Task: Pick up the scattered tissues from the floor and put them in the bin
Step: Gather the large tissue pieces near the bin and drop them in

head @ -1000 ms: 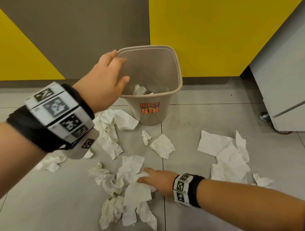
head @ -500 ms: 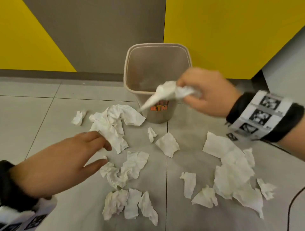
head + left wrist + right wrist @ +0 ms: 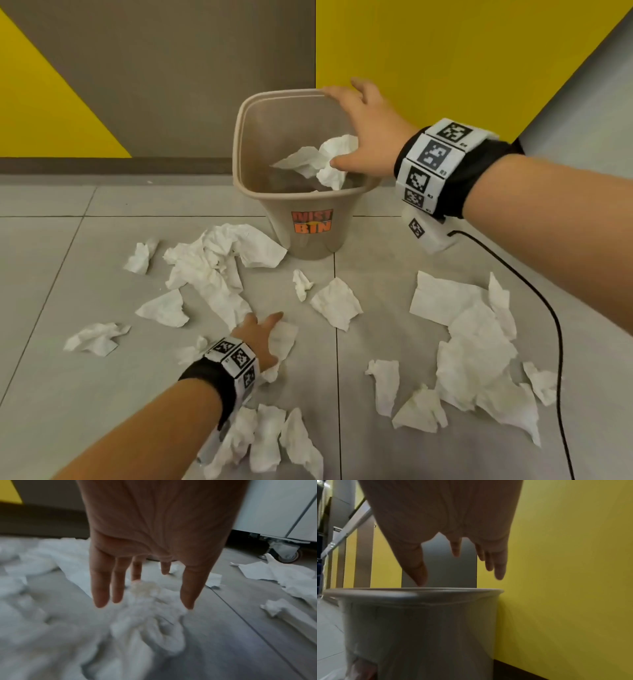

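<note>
Right hand (image 3: 368, 137): fingers spread and straight above the bin's mouth, holding nothing.
Left hand (image 3: 260, 337): low over the floor, fingers extended onto a crumpled tissue (image 3: 282, 342), not curled round it.
Bin (image 3: 274, 212): beige, upright by the wall, a white tissue (image 3: 322, 159) just under the right hand, inside the rim.
Floor (image 3: 51, 394): grey tiles strewn with many white tissues (image 3: 479, 359) on both sides.

Head view high, downward — wrist views close, floor (image 3: 376, 274) shared
</note>
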The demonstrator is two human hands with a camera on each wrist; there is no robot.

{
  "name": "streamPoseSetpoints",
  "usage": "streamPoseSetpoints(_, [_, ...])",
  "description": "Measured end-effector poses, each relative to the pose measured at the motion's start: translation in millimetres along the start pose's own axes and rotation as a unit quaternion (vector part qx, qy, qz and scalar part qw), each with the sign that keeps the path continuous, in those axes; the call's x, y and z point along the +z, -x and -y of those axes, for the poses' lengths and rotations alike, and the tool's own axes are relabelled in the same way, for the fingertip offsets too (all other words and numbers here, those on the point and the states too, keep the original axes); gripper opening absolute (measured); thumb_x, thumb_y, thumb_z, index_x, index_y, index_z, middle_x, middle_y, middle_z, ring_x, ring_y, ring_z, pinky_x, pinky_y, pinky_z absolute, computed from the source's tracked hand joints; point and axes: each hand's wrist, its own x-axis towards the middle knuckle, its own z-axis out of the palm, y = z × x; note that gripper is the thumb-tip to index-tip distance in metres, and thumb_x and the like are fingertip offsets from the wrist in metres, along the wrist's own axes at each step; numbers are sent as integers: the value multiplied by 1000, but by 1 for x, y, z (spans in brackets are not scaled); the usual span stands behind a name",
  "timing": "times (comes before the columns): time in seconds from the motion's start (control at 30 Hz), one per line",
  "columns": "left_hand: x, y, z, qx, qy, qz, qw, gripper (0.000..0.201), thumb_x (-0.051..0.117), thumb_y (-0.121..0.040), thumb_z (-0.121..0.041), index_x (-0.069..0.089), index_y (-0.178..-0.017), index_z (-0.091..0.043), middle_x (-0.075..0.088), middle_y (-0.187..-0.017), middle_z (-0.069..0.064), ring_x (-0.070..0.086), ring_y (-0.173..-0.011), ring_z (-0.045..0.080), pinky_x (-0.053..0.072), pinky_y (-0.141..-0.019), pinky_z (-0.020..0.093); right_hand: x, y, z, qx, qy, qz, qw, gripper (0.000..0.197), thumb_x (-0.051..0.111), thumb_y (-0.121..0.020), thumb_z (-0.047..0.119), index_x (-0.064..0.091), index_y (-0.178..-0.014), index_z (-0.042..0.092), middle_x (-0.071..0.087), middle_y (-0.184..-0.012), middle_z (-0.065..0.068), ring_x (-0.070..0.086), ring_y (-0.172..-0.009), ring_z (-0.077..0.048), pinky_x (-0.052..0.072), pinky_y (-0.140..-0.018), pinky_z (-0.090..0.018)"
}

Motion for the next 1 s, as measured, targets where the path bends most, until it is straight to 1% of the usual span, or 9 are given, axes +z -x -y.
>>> streamPoseSetpoints(0.17, [45,-6,-23,-4,-8,-39,999,87,62,-80,-33,2,-139,-53,7,-150,5,44,-120,33,48,-93,40,2,23,6,-81,37,-93,992,71,58,-82,41,25,-143,26,10,-156,-13,17,-142,-31,27,-113,-45])
streamPoseSetpoints(0.3, [53,-11,-21,-14,-27,-90,995,66,55,-84,-14,24,-137,-37,21,-139,8,43,-113,29,49,-89,37,21,64,11,-271,39,-195,942,42,58,-79,20,57,-118,4,52,-127,-23,51,-116,-34,44,-97,-40])
streamPoseSetpoints(0.37, [47,-13,-19,-8,-18,-88,996,54,51,-84,-8,33,-131,-26,29,-131,12,46,-111,30,48,-93,37,38,87,7,-336,35,-176,925,30,60,-76,12,64,-103,0,63,-106,-22,60,-95,-34,50,-80,-41])
streamPoseSetpoints(0.47, [30,-10,-18,14,-26,-31,999,42,55,-84,-15,39,-124,-17,36,-125,13,54,-107,33,46,-95,36,66,116,-12,-370,37,-62,926,27,60,-74,8,63,-100,4,65,-94,-16,59,-80,-29,49,-66,-37])
streamPoseSetpoints(0.6, [-10,8,-26,93,-80,50,991,41,61,-80,-19,49,-120,-18,39,-102,3,55,-107,28,40,-82,27,101,133,-43,-345,81,113,928,27,52,-74,15,57,-101,12,62,-84,-7,57,-72,-25,49,-58,-32])
streamPoseSetpoints(0.7, [-63,39,-38,174,-80,34,981,39,59,-76,-10,56,-113,-21,42,-98,-1,46,-89,16,37,-70,21,128,135,-60,-268,125,223,929,32,52,-73,18,56,-104,12,60,-92,-8,59,-83,-27,51,-63,-35])
streamPoseSetpoints(0.8, [-128,91,-45,230,-64,-57,969,34,58,-76,-13,58,-105,-31,45,-89,-11,43,-76,2,30,-65,8,153,134,-70,-178,127,275,936,40,53,-75,14,52,-115,11,54,-111,-12,53,-99,-32,45,-72,-37])
streamPoseSetpoints(0.87, [-166,126,-45,248,-29,-139,958,30,59,-71,-22,58,-95,-40,50,-86,-17,48,-76,0,36,-67,11,165,133,-71,-133,116,286,942,44,55,-76,14,48,-119,11,49,-119,-13,49,-105,-32,43,-76,-37])
streamPoseSetpoints(1.0, [-212,160,-51,225,27,-319,920,24,58,-65,-35,60,-88,-41,58,-83,-11,56,-75,4,43,-66,18,188,130,-64,-89,131,306,939,49,57,-80,18,41,-127,15,40,-131,-13,43,-114,-31,43,-82,-39])
